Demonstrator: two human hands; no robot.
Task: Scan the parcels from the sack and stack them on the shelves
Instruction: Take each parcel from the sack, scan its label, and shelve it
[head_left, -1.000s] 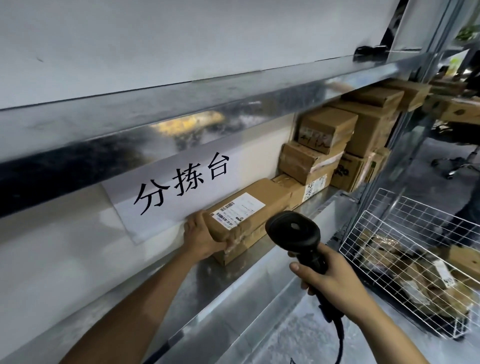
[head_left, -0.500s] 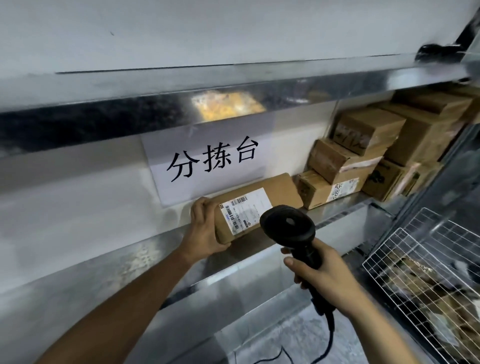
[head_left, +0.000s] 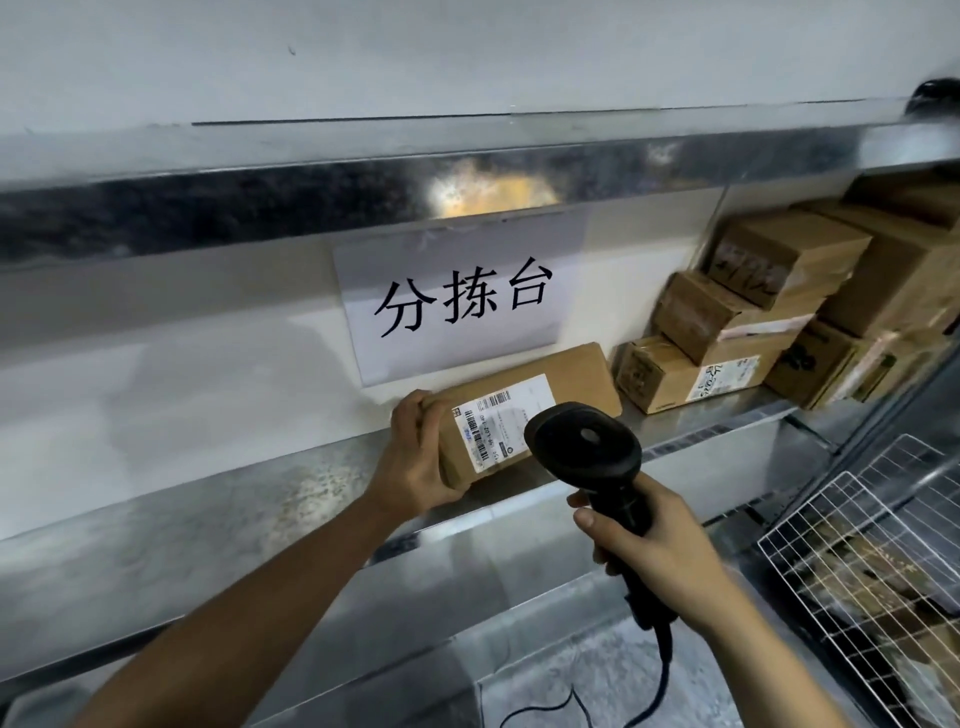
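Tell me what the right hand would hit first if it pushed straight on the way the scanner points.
The scanner in the right hand would most likely meet the parcel that the left hand holds on the shelf, at its label, though depth is unclear.

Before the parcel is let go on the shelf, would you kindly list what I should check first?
1. Left hand grips the near end of the parcel: ok.
2. Parcel lies fully on the shelf: cannot tell; its near corner sits close to the front edge.
3. Label faces up and is readable: ok, though the scanner's head hides part of it in this view.
4. Right hand grips the scanner, which points at the label: ok.
5. Scan registered: cannot tell.
6. Parcel sits apart from the stacked boxes: ok, a narrow gap shows.
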